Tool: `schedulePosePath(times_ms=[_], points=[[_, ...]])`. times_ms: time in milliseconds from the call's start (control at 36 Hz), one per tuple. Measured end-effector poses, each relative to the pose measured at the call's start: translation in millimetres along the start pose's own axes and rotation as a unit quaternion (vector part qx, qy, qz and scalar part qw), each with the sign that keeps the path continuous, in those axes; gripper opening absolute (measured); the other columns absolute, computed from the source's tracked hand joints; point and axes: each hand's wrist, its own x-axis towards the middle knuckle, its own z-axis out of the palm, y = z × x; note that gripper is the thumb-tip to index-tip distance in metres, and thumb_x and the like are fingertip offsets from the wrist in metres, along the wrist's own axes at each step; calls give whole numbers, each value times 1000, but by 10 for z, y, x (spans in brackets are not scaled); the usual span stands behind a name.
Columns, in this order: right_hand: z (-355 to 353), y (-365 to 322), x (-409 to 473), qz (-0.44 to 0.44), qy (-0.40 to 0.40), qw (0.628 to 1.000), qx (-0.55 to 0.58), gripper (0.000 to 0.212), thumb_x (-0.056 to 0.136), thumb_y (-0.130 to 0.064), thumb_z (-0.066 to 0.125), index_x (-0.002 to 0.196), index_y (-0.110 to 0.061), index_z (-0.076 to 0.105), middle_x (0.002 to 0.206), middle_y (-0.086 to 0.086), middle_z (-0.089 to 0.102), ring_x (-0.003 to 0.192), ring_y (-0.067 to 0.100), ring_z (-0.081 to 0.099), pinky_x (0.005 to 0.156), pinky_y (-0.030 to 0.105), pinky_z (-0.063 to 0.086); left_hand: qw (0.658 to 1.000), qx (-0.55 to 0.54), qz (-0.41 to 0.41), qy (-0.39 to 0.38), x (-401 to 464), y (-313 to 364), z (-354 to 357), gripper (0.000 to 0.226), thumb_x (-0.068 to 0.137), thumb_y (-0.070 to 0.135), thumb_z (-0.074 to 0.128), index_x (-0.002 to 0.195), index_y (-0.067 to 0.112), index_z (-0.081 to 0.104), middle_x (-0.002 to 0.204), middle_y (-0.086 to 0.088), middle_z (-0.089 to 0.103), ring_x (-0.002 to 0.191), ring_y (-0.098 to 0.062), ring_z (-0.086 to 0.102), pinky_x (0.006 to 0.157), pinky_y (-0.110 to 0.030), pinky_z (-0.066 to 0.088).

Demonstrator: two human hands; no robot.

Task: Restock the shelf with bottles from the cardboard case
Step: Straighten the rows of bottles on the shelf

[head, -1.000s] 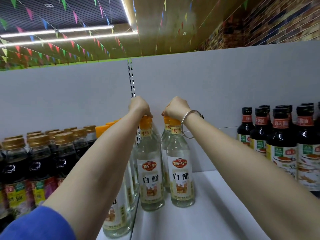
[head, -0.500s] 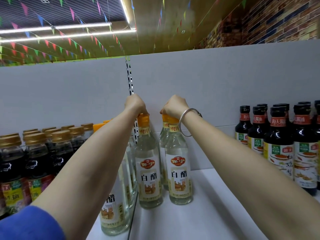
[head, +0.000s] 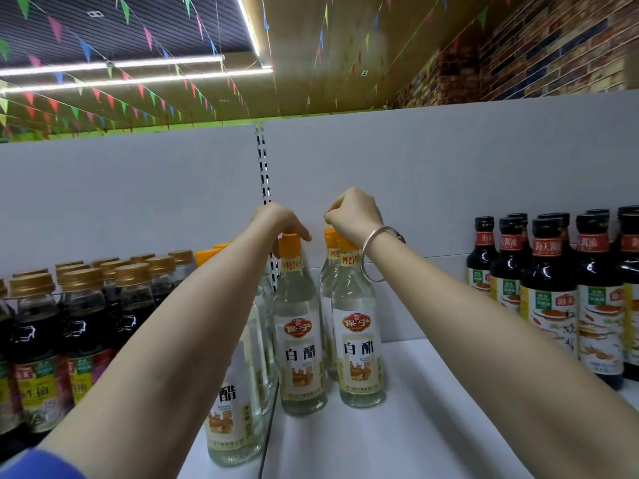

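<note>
Two clear white-vinegar bottles with orange caps stand side by side on the white shelf (head: 432,426). My left hand (head: 280,221) lies over the cap of the left bottle (head: 299,326), thumb beside the cap and fingers curled across its top. My right hand (head: 352,212), with a silver bangle on its wrist, is curled on the cap of the right bottle (head: 359,340). Another vinegar bottle (head: 328,271) stands right behind that one. More of them (head: 235,402) stand in a row under my left forearm. The cardboard case is out of view.
Dark soy-sauce bottles with black caps (head: 549,299) fill the shelf's right end. Dark bottles with gold caps (head: 83,323) crowd the left section. The grey back panel (head: 449,174) and its slotted upright (head: 262,160) rise behind. Bare shelf lies between the vinegar and the black-capped bottles.
Both hands stay on the two caps and the bottles stand in the same spot. My left fingers sit a little looser over the cap.
</note>
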Motion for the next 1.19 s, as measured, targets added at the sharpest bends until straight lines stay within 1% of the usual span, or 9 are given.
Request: schedulePosePath(times_ms=[167, 333, 472, 611, 750, 917, 1083, 1111, 1194], points=[[34, 26, -80, 16, -19, 1000, 5, 26, 76, -8, 55, 96, -1, 70, 96, 14, 70, 92, 32, 65, 81, 42, 56, 995, 100, 12, 28, -88, 39, 43, 45, 74, 41, 77, 78, 6, 48, 80, -10, 60, 82, -26, 65, 71, -28, 53], [57, 33, -108, 30, -37, 999, 13, 12, 73, -5, 54, 72, 2, 62, 74, 13, 62, 65, 25, 51, 60, 31, 48, 986, 161, 23, 36, -189, 100, 3, 46, 76, 48, 74, 71, 11, 47, 88, -6, 61, 88, -23, 65, 81, -26, 49], [97, 53, -128, 21, -43, 999, 14, 25, 78, -7, 55, 95, 0, 71, 94, 14, 69, 87, 31, 65, 79, 42, 57, 980, 178, 44, 73, -220, 105, 8, 48, 72, 45, 78, 70, 10, 45, 85, -7, 58, 99, -25, 67, 83, -28, 52], [112, 75, -123, 21, -38, 999, 18, 26, 78, -6, 54, 97, 0, 71, 96, 15, 70, 92, 31, 65, 81, 42, 57, 981, 171, 41, 77, -223, 105, 12, 49, 73, 42, 78, 73, 6, 44, 87, -10, 57, 94, -26, 67, 87, -30, 54], [133, 83, -138, 21, -32, 999, 19, 26, 77, -4, 54, 97, 0, 71, 96, 15, 70, 92, 32, 65, 81, 41, 57, 979, 185, 35, 80, -239, 102, -3, 51, 72, 44, 79, 67, 8, 42, 66, -6, 51, 79, -23, 60, 82, -28, 53], [157, 97, -148, 16, -26, 999, 13, 25, 79, -7, 55, 97, 0, 71, 98, 14, 70, 92, 31, 66, 81, 41, 57, 981, 169, 41, 88, -203, 76, -11, 38, 83, 32, 72, 77, 4, 48, 68, -8, 49, 66, -22, 56, 72, -27, 49], [152, 142, -160, -3, -25, 1000, 17, 21, 79, -7, 58, 92, -1, 72, 98, 14, 71, 94, 29, 66, 81, 38, 58, 984, 164, 29, 67, -211, 71, -16, 39, 82, 37, 73, 80, 3, 53, 67, -9, 57, 49, -19, 58, 59, -26, 50], [155, 154, -171, -8, -29, 999, 20, 20, 79, -8, 59, 92, -2, 72, 98, 13, 71, 92, 27, 66, 78, 34, 58, 986, 156, 21, 47, -226, 59, -14, 44, 79, 42, 74, 85, 2, 56, 71, -11, 63, 51, -20, 63, 61, -27, 52], [151, 196, -197, -17, -46, 998, 34, 26, 81, -14, 64, 105, -11, 70, 110, 7, 68, 88, 17, 58, 71, 25, 47, 997, 76, 20, 7, -240, 42, -41, 68, 80, 48, 69, 122, -2, 51, 115, -19, 65, 90, -29, 70, 83, -33, 56]])
